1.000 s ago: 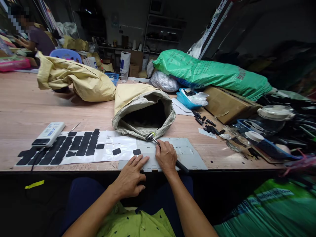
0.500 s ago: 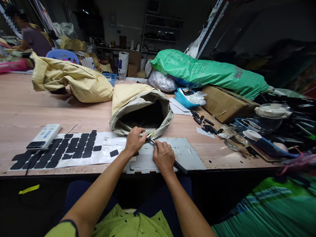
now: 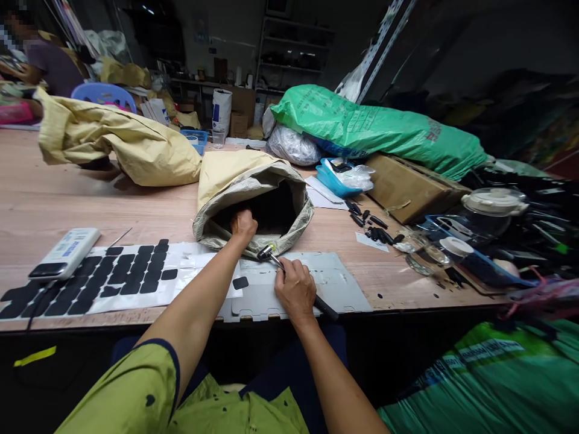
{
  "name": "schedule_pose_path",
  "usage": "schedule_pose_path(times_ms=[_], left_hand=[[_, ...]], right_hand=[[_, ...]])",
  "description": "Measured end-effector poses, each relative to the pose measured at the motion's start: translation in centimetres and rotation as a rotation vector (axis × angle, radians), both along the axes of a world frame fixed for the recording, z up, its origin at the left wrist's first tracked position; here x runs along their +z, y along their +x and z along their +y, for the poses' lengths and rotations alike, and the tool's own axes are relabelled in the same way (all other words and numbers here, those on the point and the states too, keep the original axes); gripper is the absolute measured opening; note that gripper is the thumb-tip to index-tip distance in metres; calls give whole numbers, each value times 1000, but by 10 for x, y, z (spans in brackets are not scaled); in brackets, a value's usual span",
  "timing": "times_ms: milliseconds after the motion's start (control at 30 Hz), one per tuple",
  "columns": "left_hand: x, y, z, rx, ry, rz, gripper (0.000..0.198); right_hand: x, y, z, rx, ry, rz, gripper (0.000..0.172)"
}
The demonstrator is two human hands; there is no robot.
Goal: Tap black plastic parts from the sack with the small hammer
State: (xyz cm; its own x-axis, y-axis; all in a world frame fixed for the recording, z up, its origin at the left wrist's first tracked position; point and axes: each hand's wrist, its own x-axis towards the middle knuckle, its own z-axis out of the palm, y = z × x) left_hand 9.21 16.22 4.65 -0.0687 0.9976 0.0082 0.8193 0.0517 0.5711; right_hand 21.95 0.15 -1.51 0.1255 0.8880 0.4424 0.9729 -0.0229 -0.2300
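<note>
Several pads (image 3: 149, 283) lie left, then I have the left hand (image 3: 245, 225) in the sack (image 3: 235, 172), grip hidden, seemingly reaching, its next move needing clearance at the rim (image 3: 300, 224), while the right hand (image 3: 296, 288), apart, clasps the hammer (image 3: 266, 252).

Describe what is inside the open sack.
The left hand is in the mouth of the sack, its fingertips hidden from view. Beyond it shows only darkness; anything deeper cannot be made out.
</note>
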Motion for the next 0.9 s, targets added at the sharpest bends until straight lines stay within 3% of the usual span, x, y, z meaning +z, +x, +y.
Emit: schedule_pose_path(times_ms=[100, 233, 367, 467, 567, 900], left_hand=[[9, -22, -29, -70, 123, -168, 26], [1, -57, -90, -416, 170, -474, 22], [-26, -71, -128, -474, 122, -313, 15], [-40, -66, -132, -456, 170, -164, 14], [-43, -60, -128, -469, 217, -99, 14], [-43, -61, -124, -409, 129, -191, 15]], right_hand=[[0, 0, 0, -6, 0, 1, 25], [0, 0, 0, -8, -12, -2, 24], [-1, 0, -1, -20, -19, -13, 25], [-2, 0, -1, -25, -20, -15, 25], [-1, 1, 0, -7, -13, 9, 26], [11, 6, -26, 133, 42, 396, 33]])
